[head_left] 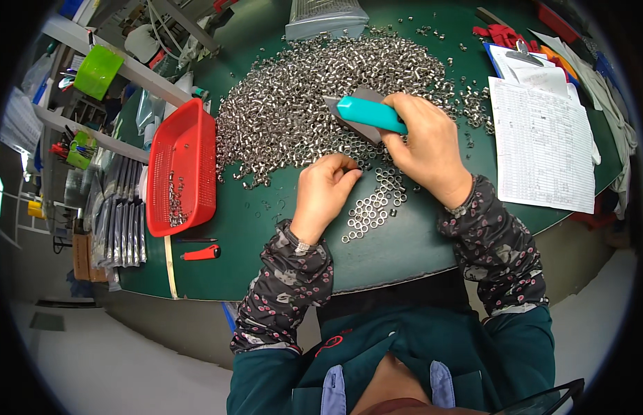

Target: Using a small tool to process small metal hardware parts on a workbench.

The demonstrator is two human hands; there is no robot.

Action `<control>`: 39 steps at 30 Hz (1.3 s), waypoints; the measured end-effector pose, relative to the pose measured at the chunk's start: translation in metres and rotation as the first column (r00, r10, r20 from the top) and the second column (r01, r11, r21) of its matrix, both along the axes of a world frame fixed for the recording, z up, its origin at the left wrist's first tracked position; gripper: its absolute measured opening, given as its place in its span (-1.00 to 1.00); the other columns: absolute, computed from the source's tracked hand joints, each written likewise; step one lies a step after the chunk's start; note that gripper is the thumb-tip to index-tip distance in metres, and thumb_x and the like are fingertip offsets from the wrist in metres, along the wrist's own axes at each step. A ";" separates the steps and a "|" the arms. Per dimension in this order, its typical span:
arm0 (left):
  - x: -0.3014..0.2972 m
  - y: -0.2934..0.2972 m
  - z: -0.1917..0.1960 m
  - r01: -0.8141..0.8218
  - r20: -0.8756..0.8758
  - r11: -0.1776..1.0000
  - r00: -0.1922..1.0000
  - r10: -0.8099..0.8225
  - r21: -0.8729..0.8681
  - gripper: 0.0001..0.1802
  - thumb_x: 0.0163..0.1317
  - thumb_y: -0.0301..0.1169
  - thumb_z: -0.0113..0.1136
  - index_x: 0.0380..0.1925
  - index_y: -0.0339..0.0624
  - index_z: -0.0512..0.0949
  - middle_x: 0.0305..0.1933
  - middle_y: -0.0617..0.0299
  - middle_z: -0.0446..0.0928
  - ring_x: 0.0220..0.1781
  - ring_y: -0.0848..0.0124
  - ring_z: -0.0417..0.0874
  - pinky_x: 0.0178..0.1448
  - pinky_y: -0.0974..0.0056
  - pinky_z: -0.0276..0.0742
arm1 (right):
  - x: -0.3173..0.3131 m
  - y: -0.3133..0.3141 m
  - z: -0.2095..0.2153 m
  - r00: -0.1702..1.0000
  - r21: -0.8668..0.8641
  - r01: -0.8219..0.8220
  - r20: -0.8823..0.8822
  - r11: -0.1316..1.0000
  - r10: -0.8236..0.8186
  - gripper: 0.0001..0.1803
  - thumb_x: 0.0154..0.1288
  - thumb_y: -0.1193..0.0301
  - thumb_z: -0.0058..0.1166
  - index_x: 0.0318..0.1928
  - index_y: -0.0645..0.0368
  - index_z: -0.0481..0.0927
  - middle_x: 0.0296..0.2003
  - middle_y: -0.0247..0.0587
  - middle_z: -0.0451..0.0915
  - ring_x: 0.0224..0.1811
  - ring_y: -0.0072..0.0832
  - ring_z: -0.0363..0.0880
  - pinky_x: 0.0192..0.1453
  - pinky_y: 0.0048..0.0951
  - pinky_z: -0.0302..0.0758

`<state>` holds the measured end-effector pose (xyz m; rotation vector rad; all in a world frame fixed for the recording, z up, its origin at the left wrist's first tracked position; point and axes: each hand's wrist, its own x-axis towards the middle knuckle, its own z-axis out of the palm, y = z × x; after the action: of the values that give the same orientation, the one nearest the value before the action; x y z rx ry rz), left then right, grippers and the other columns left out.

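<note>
A wide heap of small shiny metal rings [287, 97] covers the middle of the green table. My right hand [428, 142] is wrapped round the teal handle of a scraper [363, 113], whose grey flat blade lies over the near part of the heap. To its left, my left hand [323, 190] is at the heap's near edge with thumb and fingers drawn together; whatever may be between them is hidden. A loose patch of rings [370, 211], one layer deep, lies between my hands and the table's front edge.
A red perforated basket [205, 159] with some rings in it stands left of the heap. Near it lie a red cutter [201, 253] and a dark pen [197, 240]. On the right are printed sheets [543, 145] and a clipboard [525, 55]. A clear plastic bag [326, 28] lies beyond the heap.
</note>
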<state>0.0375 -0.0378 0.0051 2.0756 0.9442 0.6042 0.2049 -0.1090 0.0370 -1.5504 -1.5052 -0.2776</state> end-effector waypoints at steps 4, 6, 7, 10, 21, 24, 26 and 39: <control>0.007 -0.003 -0.001 0.054 -0.041 0.967 0.998 -0.045 0.249 -0.86 -0.05 -0.43 0.27 -0.44 -0.20 0.57 -0.44 0.13 0.54 -0.43 0.21 0.58 -0.37 0.20 0.46 | 0.000 0.002 -0.001 1.000 0.010 -0.001 0.010 1.000 0.001 -0.74 -0.09 0.56 0.09 -0.28 0.20 0.46 -0.42 -0.13 0.52 -0.36 -0.16 0.51 -0.30 -0.28 0.42; 0.009 -0.004 -0.001 0.073 -0.154 0.947 0.988 -0.025 0.314 -0.84 -0.04 -0.44 0.27 -0.41 -0.19 0.57 -0.43 0.12 0.53 -0.36 0.20 0.60 -0.32 0.19 0.47 | 0.000 0.002 -0.002 1.000 0.016 -0.002 0.012 1.000 0.002 -0.74 -0.09 0.56 0.09 -0.28 0.20 0.46 -0.42 -0.13 0.52 -0.37 -0.16 0.51 -0.29 -0.28 0.43; 0.009 -0.003 -0.003 0.081 -0.102 0.941 0.994 -0.050 0.328 -0.87 -0.02 -0.46 0.25 -0.44 -0.22 0.54 -0.50 0.15 0.49 -0.43 0.30 0.57 -0.34 0.25 0.45 | 0.000 0.003 -0.002 1.000 0.033 -0.006 0.017 0.999 0.006 -0.77 -0.07 0.53 0.10 -0.31 0.18 0.45 -0.45 -0.15 0.50 -0.39 -0.18 0.50 -0.31 -0.26 0.42; 0.002 0.005 0.004 0.035 0.100 0.999 0.994 -0.034 -0.008 -0.88 0.06 -0.45 0.22 -0.49 -0.26 0.50 -0.57 0.28 0.42 -0.52 0.48 0.47 -0.39 0.36 0.40 | -0.001 0.003 -0.001 0.999 0.051 -0.020 0.027 0.998 0.018 -0.80 -0.05 0.50 0.11 -0.34 0.15 0.44 -0.50 -0.17 0.48 -0.41 -0.21 0.50 -0.33 -0.25 0.40; -0.028 0.033 -0.007 0.562 0.724 0.469 0.609 0.322 -0.681 -0.93 0.31 -0.46 -0.03 -0.24 -0.17 0.41 -0.27 0.22 0.45 -0.54 0.64 0.25 -0.66 0.61 0.06 | -0.007 -0.002 -0.004 0.992 -0.123 -0.072 0.094 0.990 0.083 -0.81 0.00 0.41 0.12 -0.36 0.14 0.43 -0.55 -0.20 0.44 -0.46 -0.22 0.47 -0.37 -0.23 0.38; -0.028 0.033 -0.006 0.546 0.730 0.496 0.591 0.342 -0.675 -0.90 0.32 -0.45 -0.04 -0.21 -0.19 0.42 -0.28 0.24 0.42 -0.54 0.64 0.24 -0.66 0.61 0.06 | -0.013 -0.004 0.000 0.991 -0.199 -0.101 0.065 0.975 0.116 -0.76 0.06 0.30 0.14 -0.36 0.15 0.42 -0.57 -0.19 0.45 -0.45 -0.21 0.48 -0.38 -0.22 0.38; -0.028 0.033 -0.007 0.517 0.724 0.524 0.594 0.350 -0.677 -0.86 0.33 -0.42 -0.04 -0.18 -0.21 0.43 -0.30 0.26 0.39 -0.55 0.65 0.23 -0.67 0.61 0.06 | -0.013 -0.003 -0.001 0.991 -0.240 -0.111 0.051 0.964 0.127 -0.75 0.07 0.27 0.13 -0.38 0.17 0.42 -0.56 -0.17 0.46 -0.45 -0.19 0.49 -0.38 -0.20 0.38; -0.027 0.032 -0.008 0.506 0.703 0.496 0.589 0.399 -0.705 -0.85 0.33 -0.37 -0.02 -0.21 -0.21 0.43 -0.42 0.31 0.38 -0.60 0.68 0.22 -0.68 0.60 0.04 | -0.016 -0.006 -0.006 0.981 -0.369 -0.181 -0.001 0.912 0.194 -0.75 0.14 0.22 0.07 -0.34 0.16 0.49 -0.49 -0.11 0.52 -0.40 -0.14 0.52 -0.35 -0.16 0.43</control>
<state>0.0109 -0.0057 -0.0033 0.6607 0.3970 0.7195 0.1892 -0.1148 0.0312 -1.6767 -1.7967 0.0974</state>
